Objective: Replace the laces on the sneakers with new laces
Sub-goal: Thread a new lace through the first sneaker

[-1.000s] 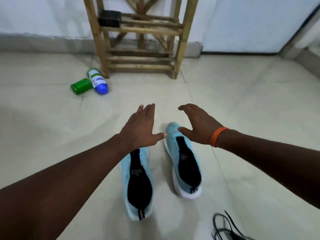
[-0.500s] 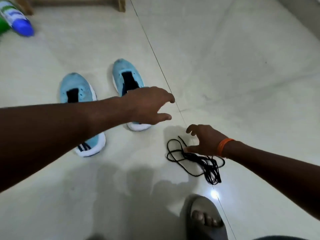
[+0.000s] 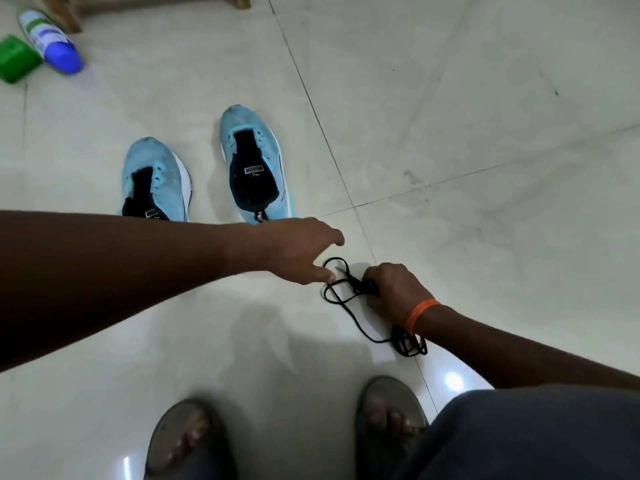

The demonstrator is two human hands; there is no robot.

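A: Item one, surface?

B: Pale glossy tiled floor (image 3: 450, 133), dark grout lines crossing just beyond the black laces (image 3: 346, 299), a ceiling-light glare close to the person's side of them. Wooden rack legs (image 3: 62, 12) at the far left edge, well apart from the laces.

A: Changes since half a second ago?

B: The right hand (image 3: 394, 292), then spread over the laces, is now closed around a bunch of them, loops trailing out on both sides. The left hand (image 3: 298, 251) has come down from above the sneaker heel; its fingers are loosely extended, holding nothing, with one fingertip at the leftmost lace loop. Whether it touches the cord, cannot tell. Both feet now show in sandals where one showed before.

A: Task items, location?

B: Laces on the floor, partly under the right hand, a tangle lying under the wrist with its orange band (image 3: 420, 315). Left sneaker (image 3: 156, 178) and right sneaker (image 3: 254, 161), light blue, unlaced, side by side beyond and left of the laces.

A: Other entries?

B: Green container (image 3: 15, 58) and a white bottle with blue cap (image 3: 50, 43), touching, far beyond-left of the laces. Sandalled feet (image 3: 391, 417) on the near side.

A: Obstructions?

B: The left forearm covers the left sneaker's heel; the left hand covers the right sneaker's.
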